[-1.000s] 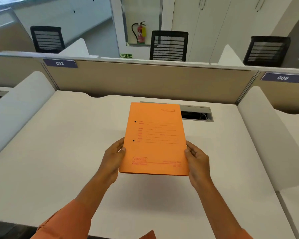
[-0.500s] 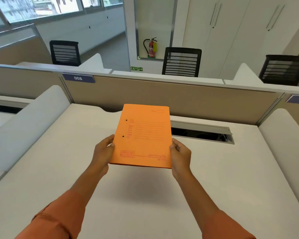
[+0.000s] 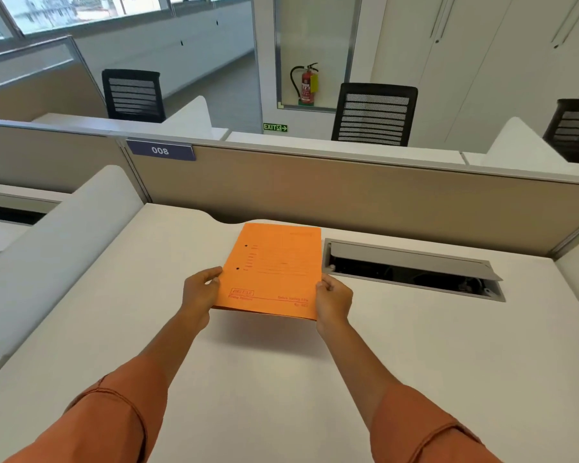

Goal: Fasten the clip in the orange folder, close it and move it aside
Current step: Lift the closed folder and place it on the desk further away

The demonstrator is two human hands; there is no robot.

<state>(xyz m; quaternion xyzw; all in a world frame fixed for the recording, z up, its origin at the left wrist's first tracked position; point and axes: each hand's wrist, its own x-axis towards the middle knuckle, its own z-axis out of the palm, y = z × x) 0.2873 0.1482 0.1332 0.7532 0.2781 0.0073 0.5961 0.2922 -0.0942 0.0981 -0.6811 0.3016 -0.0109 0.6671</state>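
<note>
Clip not visible, the folder [image 3: 272,270] is closed and its inside hidden; printed red text on the cover is too blurred to read. Fingers of both hands go under the folder's near corners, out of sight, only thumbs and knuckles show on top. Left hand [image 3: 199,293] clamps the near left edge, thumb lying on the cover just below the lower of two punch holes. Right hand [image 3: 334,298] clamps the near right edge, thumb on the cover at the corner. Folder is held over the far middle of the white table [image 3: 114,312], near end raised with a shadow beneath; can't tell if the far end touches the table. Open cable slot [image 3: 411,267] sits just right of it, contents dark. Both sleeves cut off at the bottom edge.
</note>
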